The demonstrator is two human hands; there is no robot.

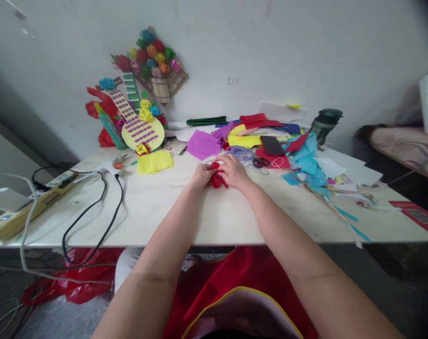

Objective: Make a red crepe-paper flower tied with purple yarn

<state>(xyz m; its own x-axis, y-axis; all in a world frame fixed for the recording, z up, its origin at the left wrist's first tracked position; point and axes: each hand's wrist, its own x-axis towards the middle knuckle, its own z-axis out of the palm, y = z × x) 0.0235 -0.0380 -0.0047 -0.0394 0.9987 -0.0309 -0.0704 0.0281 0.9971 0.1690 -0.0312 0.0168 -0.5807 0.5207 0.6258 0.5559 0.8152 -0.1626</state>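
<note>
Between my two hands, just above the middle of the table, is a crumpled red paper flower (218, 180). My left hand (202, 176) grips its left side with the fingers closed. From the right, my right hand (234, 172) pinches it, fingers bent over its top. Parts of the flower are hidden by my fingers. Just beyond the hands lie a tangle of pale purple string (240, 153) and black-handled scissors (261, 162). A sheet of purple crepe paper (203, 145) is behind my left hand.
A hot glue gun (110, 167) with a black cord and a power strip (30, 207) lie left. A guitar-shaped craft (143, 134) leans against the wall. Yellow paper (155, 162), a phone (272, 146), blue crepe paper (307, 160) and a dark bottle (326, 125) are also on the table.
</note>
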